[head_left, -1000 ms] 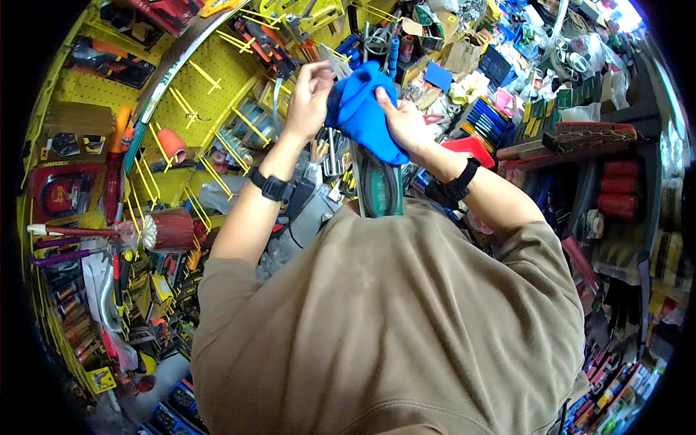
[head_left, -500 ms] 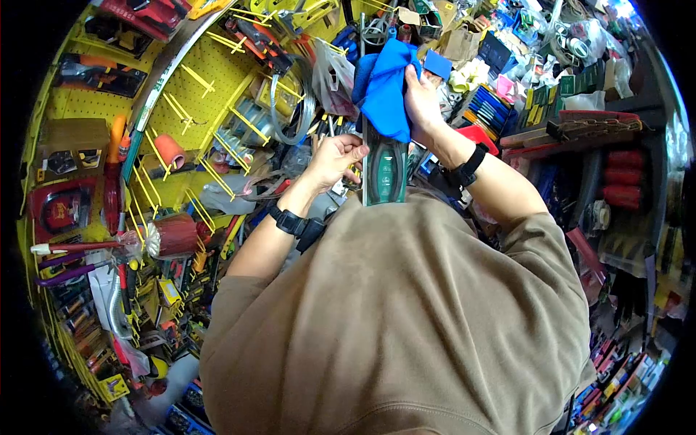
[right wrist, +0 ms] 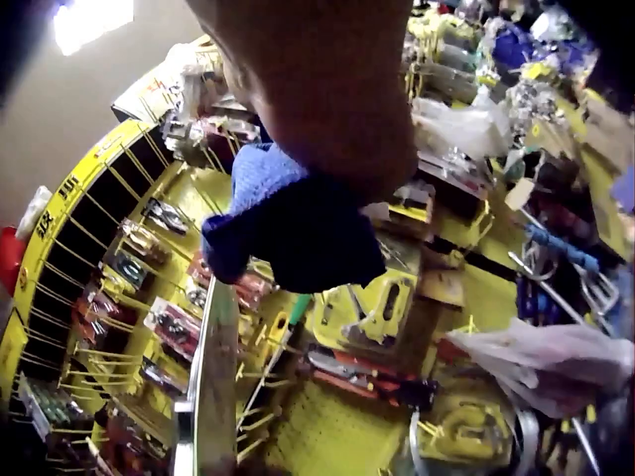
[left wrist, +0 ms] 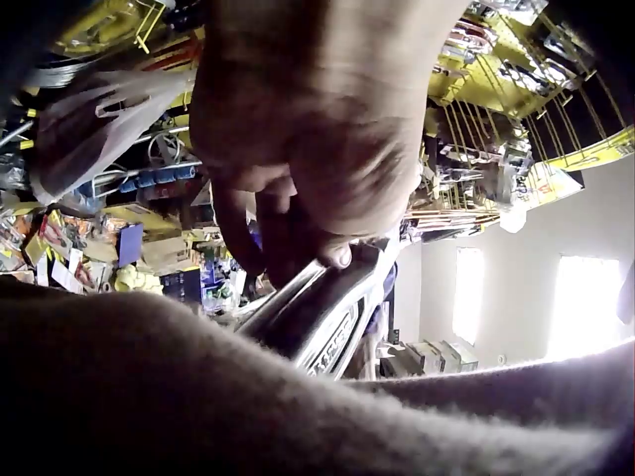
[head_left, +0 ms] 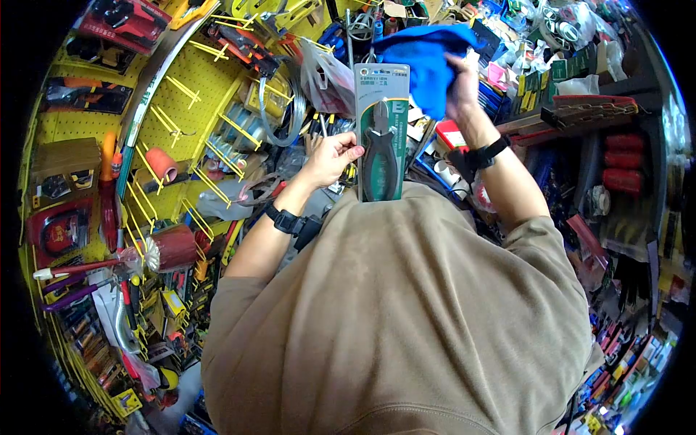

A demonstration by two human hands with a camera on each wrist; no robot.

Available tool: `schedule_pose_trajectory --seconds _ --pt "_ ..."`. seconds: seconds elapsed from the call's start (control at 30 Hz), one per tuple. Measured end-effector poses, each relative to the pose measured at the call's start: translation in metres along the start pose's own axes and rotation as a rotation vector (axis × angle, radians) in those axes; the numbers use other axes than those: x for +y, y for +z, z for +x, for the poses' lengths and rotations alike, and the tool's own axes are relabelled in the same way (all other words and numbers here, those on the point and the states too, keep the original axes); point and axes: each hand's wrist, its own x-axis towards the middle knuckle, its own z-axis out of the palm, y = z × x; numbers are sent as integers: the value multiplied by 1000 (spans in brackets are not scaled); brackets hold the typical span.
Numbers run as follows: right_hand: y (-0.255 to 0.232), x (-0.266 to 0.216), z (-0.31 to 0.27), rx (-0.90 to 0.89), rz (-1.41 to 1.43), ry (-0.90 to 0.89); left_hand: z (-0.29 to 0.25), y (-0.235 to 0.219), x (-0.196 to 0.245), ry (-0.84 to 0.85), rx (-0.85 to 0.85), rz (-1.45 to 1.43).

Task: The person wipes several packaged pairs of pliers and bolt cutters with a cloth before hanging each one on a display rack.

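A carded pack of pliers (head_left: 382, 163) with dark green handles stands upright against the front of the brown shirt in the head view. My left hand (head_left: 330, 161) pinches its left edge between thumb and fingers. The left wrist view shows the thumb on the edge of the pack (left wrist: 342, 332). Up and to the right, apart from the pack, my right hand (head_left: 464, 90) holds a bunched blue cloth (head_left: 428, 65). In the right wrist view the cloth (right wrist: 268, 178) hangs below the hand, its lower part in shadow.
A yellow pegboard (head_left: 174, 87) with long hooks and packaged tools curves along the left. A white plastic bag (head_left: 326, 76) hangs beyond the left hand. Cluttered goods fill the far side, with a red box (head_left: 451, 135) below the right hand. Dark shelves (head_left: 565, 174) stand at the right.
The right hand has moved the blue cloth up and right, off the pack, so the pliers now show fully. The left hand has come down from the cloth to the pack's left edge.
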Motion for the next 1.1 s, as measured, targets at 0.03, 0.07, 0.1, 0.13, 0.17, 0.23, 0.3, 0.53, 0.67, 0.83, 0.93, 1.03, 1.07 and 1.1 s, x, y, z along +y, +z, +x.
schedule_pose_trajectory --seconds 0.03,0.07,0.1,0.13,0.17,0.23,0.3,0.53,0.67,0.83,0.93,1.03,1.07,1.1 --pt "-9 14 0 -28 -10 71 3 -1 -4 0 -3 -1" --pt "-10 26 -6 -91 41 129 7 -3 -8 -3 -20 1" --pt "-4 39 -15 -154 92 185 10 -4 -11 -5 -38 3" --pt "3 53 -25 -128 24 155 12 -6 -13 -6 -42 4" --pt "7 63 -31 -103 -44 125 14 -6 -13 -55 -41 26" --pt "-1 76 -34 -358 -52 314 14 -8 -16 -102 -37 54" --pt "13 75 -52 -401 -20 332 10 -12 -22 -165 -9 15" --pt "-28 101 -72 -548 -11 528 -4 -18 -22 -290 50 -183" --pt "-26 88 -78 -622 -220 541 -8 -24 -27 -356 134 -162" --pt "-36 101 -75 -671 -618 545 -6 -17 -10 -27 237 -231" --pt "-19 75 -61 -829 -1032 285 -3 -23 -36 -109 249 -527" --pt "3 57 -44 -1063 -1084 293 5 1 15 96 82 -830" --pt "2 59 -33 -1123 -1133 263 9 8 27 171 206 -738" --pt "30 34 -39 -1133 -1194 360 12 13 42 179 247 -733"
